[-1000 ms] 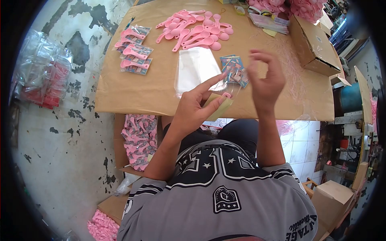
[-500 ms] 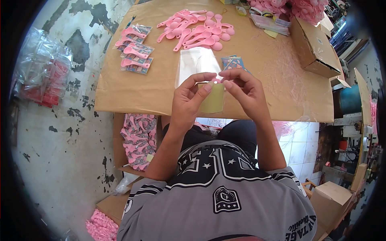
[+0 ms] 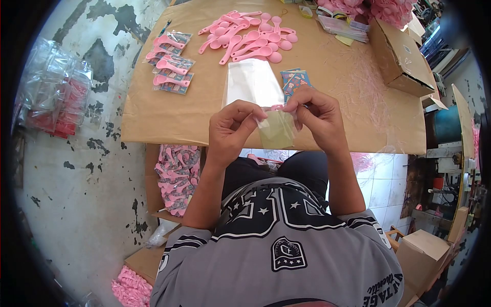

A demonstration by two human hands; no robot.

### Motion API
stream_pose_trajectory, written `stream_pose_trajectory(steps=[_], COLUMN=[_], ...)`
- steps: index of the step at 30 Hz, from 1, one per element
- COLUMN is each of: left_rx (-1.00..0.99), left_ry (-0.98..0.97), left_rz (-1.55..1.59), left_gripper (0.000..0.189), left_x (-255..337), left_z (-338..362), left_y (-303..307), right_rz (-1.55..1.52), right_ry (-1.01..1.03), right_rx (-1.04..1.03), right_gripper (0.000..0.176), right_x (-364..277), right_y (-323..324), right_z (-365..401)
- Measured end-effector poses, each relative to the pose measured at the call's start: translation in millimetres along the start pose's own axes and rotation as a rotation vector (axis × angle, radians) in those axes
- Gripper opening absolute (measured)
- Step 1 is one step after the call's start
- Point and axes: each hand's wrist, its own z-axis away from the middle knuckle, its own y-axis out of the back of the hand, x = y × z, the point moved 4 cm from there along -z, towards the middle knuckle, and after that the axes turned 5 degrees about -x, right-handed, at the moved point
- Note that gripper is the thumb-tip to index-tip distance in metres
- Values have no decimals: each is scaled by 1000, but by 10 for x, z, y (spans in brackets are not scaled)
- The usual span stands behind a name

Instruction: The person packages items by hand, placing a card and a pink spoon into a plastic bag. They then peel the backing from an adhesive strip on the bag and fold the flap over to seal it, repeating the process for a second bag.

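A small clear plastic bag (image 3: 276, 130) with a plain greenish card side toward me is stretched between my hands at the table's front edge. My left hand (image 3: 232, 130) pinches its upper left corner between thumb and fingers. The upper right corner is pinched in my right hand (image 3: 319, 120). A bit of pink plastic (image 3: 276, 107) shows at the top of the bag; the rest of it is hidden. Just beyond my hands lie a stack of clear bags (image 3: 253, 82) and several blue patterned cards (image 3: 295, 82).
Loose pink spoons (image 3: 248, 38) are heaped at the back of the table (image 3: 169, 115). Packed spoons with cards (image 3: 171, 79) form a column on the left. A cardboard box (image 3: 401, 61) stands at right. Below the table, another box holds packed pink spoons (image 3: 176, 179).
My hands have moved apart, from the middle of the bag's top to its corners. The bag has shifted slightly right and down, and its clear edges now show.
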Motion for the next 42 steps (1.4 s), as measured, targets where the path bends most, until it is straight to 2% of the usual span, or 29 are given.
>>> stream_pose_trajectory(steps=[6, 9, 12, 15, 18, 20, 23, 26, 29, 32, 34, 37, 38, 41, 42], left_rx=[26, 10, 19, -12, 110, 264, 221, 43, -36, -1, -91, -175, -195, -103, 22], left_ry=[128, 168, 214, 191, -129, -359, -556, -230, -91, -45, -44, -11, 11, -137, -189], left_rz=[253, 84, 223, 67, -496, -786, -1189, -1174, -1203, -1438, -1487, -1483, -1468, -1534, -1279], left_gripper=[13, 14, 33, 33, 32, 26, 28, 33, 42, 44, 45, 47, 47, 47, 41], left_x=[-31, -42, 33, 171, 436, 724, 847, 410, 128, -157, -315, -280, -246, -10, 1], left_z=[13, 27, 4, 5, -68, -192, -400, -517, -490, -559, -632, -812, -857, -958, -962], left_y=[67, 48, 28, 88, 459, 698, 1146, 1719, 1899, 1956, 2172, 2601, 2630, 2467, 2293], right_rz=[38, 193, 112, 129, 243, 261, 298, 345, 503, 790, 936, 897, 921, 1199, 1151], right_ry=[10, -2, -52, -90, -83, -58, -53, -55, -53, -102, -168, -282, -288, -141, -175], right_rx=[-44, -39, 40, 72, 224, 256, 300, 346, 416, 437, 417, 413, 383, 356, 371], right_gripper=[10, 15, 24, 25, 20, 18, 14, 14, 17, 22, 27, 34, 45, 49, 48], right_x=[-100, -119, -139, -187, -177, -175, -217, -212, -181, -190, -184, -21, 51, 255, 272], right_y=[-64, -134, -155, -192, 76, 252, 382, 506, 626, 697, 621, 578, 582, 583, 588], right_z=[8, -9, -16, 6, 72, 109, 168, 264, 350, 381, 299, 204, 186, 130, 112])
